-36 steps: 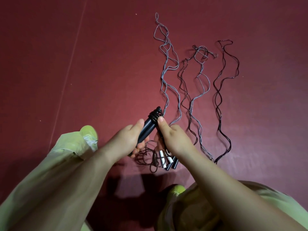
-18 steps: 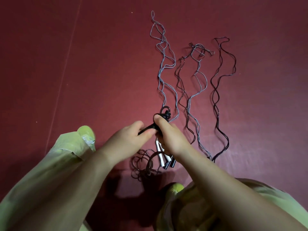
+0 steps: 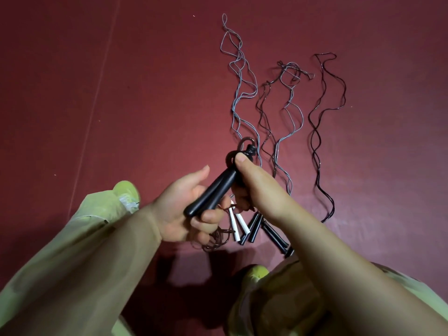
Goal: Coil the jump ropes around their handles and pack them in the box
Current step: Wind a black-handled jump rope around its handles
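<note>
Jump-rope handles, a black pair pressed together, are tilting up off the red floor between my hands, lifted clearer than a moment ago, with a fresh loop of dark cord now riding over their top end. I'm curling my left hand around the butt while my right hand is pinching the cord against the neck. I'm judging winding is just beginning; loose coils are trailing below, other ropes are lying beyond, and I'm seeing no box.

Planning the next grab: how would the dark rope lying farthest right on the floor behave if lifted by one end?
The dark rope lies in loose waves, so it probably hangs floppy. It looks thin, likely light, and may snag the neighbouring grey rope.
</note>
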Action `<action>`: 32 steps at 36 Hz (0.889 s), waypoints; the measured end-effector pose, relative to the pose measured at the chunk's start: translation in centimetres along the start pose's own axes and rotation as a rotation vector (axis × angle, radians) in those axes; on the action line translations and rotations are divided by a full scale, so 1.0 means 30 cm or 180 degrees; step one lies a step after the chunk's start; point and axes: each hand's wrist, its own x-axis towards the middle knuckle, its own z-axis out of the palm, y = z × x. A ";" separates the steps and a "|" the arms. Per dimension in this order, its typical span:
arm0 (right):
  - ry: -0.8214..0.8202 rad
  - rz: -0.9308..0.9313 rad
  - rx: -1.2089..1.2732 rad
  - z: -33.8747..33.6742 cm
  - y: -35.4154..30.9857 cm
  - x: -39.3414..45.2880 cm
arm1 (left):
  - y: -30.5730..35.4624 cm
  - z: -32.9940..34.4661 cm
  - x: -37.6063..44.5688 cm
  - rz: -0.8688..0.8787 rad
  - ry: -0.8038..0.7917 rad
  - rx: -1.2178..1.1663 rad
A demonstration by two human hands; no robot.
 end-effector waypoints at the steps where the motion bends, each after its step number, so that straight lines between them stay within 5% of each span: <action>1: -0.0022 0.0059 -0.0180 -0.005 0.004 0.003 | 0.003 -0.003 -0.002 -0.0008 0.0027 0.0023; 7: 0.0012 0.0218 -0.0724 -0.017 -0.005 -0.006 | 0.008 -0.016 -0.005 0.0145 0.0293 0.0543; 15: 0.0490 0.0399 -0.0886 -0.009 -0.001 -0.007 | -0.014 -0.014 0.035 0.0792 0.1475 0.1812; 23: 0.0264 0.0828 0.0167 -0.014 0.012 0.000 | -0.032 -0.050 0.033 0.1109 0.2810 0.4657; 27: 0.0498 0.0813 -0.0317 -0.010 0.032 0.014 | -0.044 -0.033 0.041 0.1028 0.2664 0.4932; 32: 0.0709 0.0590 -0.0579 -0.017 0.049 0.022 | -0.036 -0.045 0.028 0.0757 0.1710 0.3457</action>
